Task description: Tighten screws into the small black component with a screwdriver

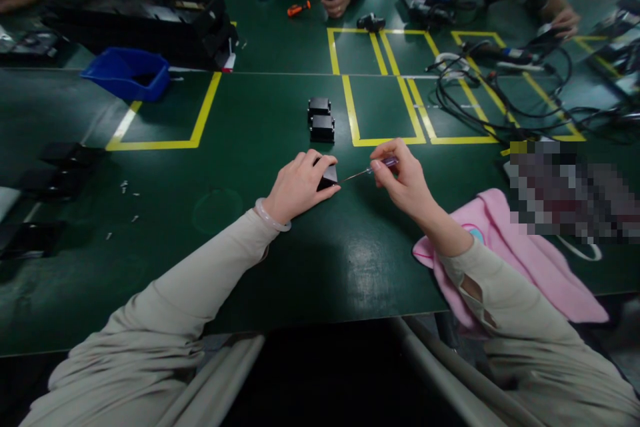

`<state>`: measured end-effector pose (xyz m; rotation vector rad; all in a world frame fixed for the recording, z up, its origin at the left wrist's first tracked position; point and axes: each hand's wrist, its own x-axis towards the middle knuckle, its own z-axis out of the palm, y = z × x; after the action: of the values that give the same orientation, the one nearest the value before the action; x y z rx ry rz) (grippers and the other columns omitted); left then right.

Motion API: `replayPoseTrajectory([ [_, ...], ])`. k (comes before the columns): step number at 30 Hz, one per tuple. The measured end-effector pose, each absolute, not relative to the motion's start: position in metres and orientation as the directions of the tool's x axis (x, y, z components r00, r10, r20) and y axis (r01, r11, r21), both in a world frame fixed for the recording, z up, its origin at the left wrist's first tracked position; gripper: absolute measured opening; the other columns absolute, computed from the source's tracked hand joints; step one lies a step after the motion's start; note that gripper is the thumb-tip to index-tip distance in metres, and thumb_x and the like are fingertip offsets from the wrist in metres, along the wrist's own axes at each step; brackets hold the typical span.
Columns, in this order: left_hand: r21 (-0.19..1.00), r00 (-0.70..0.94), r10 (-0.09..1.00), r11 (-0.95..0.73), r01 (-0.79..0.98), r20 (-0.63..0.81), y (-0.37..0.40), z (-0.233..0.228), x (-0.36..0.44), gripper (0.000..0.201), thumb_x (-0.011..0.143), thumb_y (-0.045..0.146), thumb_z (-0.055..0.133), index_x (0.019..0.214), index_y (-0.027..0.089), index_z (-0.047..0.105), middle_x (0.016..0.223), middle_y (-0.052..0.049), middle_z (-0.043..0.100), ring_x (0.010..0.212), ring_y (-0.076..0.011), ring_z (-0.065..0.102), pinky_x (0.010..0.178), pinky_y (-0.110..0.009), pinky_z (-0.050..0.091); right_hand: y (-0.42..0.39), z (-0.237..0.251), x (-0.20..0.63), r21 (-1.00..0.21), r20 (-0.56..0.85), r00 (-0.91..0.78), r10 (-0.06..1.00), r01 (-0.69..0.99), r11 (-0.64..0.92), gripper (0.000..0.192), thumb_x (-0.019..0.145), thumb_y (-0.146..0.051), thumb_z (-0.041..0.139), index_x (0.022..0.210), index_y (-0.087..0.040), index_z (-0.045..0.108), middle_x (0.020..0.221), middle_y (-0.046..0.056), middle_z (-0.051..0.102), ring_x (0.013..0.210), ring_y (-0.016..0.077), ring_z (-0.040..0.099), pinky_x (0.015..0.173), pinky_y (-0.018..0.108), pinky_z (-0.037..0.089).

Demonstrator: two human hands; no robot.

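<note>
Two bare hands over a dark green table (225, 267), sleeves beige and loose. Left hand (299, 185) palm-down, fingers curled and closed over a small black block (329, 177), pressing it onto the table surface; clear bangle (270, 217) at the wrist. Right hand (406, 181) raised just right of the block, fingers pinched shut on a slim screwdriver (373, 169) with a translucent purple handle, thin metal shaft angled down-left, tip just beside the block's right edge; contact impossible to tell. Beyond the block, near it, two more black boxy blocks (321, 119), matte, squared, touching each other. Right of the block, pink cloth (520, 260), soft, overhanging the table edge. Far left of the block, blue plastic bin (127, 72). Well beyond, orange-handled screwdriver (299, 9) near another person's hand (336, 0).
</note>
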<state>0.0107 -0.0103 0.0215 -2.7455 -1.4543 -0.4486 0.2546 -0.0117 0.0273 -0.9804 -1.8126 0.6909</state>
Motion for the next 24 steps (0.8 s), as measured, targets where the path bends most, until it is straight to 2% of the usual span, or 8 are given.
replayPoseTrajectory([
  [4, 0.132, 0.527, 0.812, -0.568, 0.812, 0.252, -0.0105, 0.0215, 0.0109, 0.046, 0.098, 0.046, 0.065, 0.135, 0.02, 0.055, 0.124, -0.012, 0.064, 0.11, -0.0284, 0.061, 0.087, -0.038, 0.052, -0.0114, 0.0283, 0.2543, -0.777, 0.462, -0.236, 0.855, 0.357, 0.518, 0.033, 0.101, -0.055, 0.061, 0.09, -0.024, 0.055, 0.071, -0.003, 0.056, 0.06, 0.0124, 0.054, 0.056, 0.028, 0.039],
  [10, 0.133, 0.529, 0.811, -0.569, 0.811, 0.249, -0.0104, 0.0222, 0.011, 0.045, 0.098, 0.046, 0.065, 0.134, 0.021, 0.055, 0.124, -0.012, 0.064, 0.11, -0.0277, 0.061, 0.085, -0.037, 0.051, -0.0117, 0.028, 0.2536, -0.771, 0.481, -0.241, 0.843, 0.34, 0.538, 0.029, 0.102, -0.053, 0.058, 0.102, -0.024, 0.058, 0.077, -0.003, 0.057, 0.062, 0.0125, 0.057, 0.057, 0.028, 0.041],
  [16, 0.117, 0.542, 0.804, -0.579, 0.807, 0.243, -0.0094, 0.0224, 0.0108, 0.046, 0.098, 0.046, 0.066, 0.134, 0.019, 0.056, 0.124, -0.012, 0.064, 0.109, -0.0282, 0.061, 0.085, -0.037, 0.051, -0.0125, 0.0322, 0.2538, -0.739, 0.495, -0.254, 0.831, 0.379, 0.557, 0.032, 0.102, -0.051, 0.06, 0.087, -0.023, 0.059, 0.067, -0.004, 0.056, 0.056, 0.0114, 0.054, 0.056, 0.028, 0.04],
  [21, 0.12, 0.544, 0.804, -0.581, 0.805, 0.239, -0.0093, 0.023, 0.0111, 0.045, 0.098, 0.045, 0.065, 0.134, 0.019, 0.056, 0.123, -0.012, 0.064, 0.108, -0.0279, 0.061, 0.084, -0.037, 0.051, -0.0135, 0.0286, 0.2537, -0.76, 0.484, -0.238, 0.842, 0.363, 0.539, 0.025, 0.103, -0.048, 0.058, 0.105, -0.023, 0.062, 0.074, -0.002, 0.061, 0.059, 0.0119, 0.056, 0.056, 0.028, 0.042],
  [24, 0.129, 0.546, 0.804, -0.583, 0.802, 0.234, -0.0086, 0.0232, 0.011, 0.045, 0.098, 0.045, 0.065, 0.134, 0.02, 0.055, 0.124, -0.012, 0.064, 0.108, -0.0278, 0.06, 0.085, -0.037, 0.05, -0.0135, 0.0278, 0.2536, -0.767, 0.485, -0.232, 0.843, 0.351, 0.538, 0.027, 0.102, -0.05, 0.059, 0.103, -0.023, 0.061, 0.072, -0.003, 0.058, 0.058, 0.0119, 0.056, 0.057, 0.028, 0.042],
])
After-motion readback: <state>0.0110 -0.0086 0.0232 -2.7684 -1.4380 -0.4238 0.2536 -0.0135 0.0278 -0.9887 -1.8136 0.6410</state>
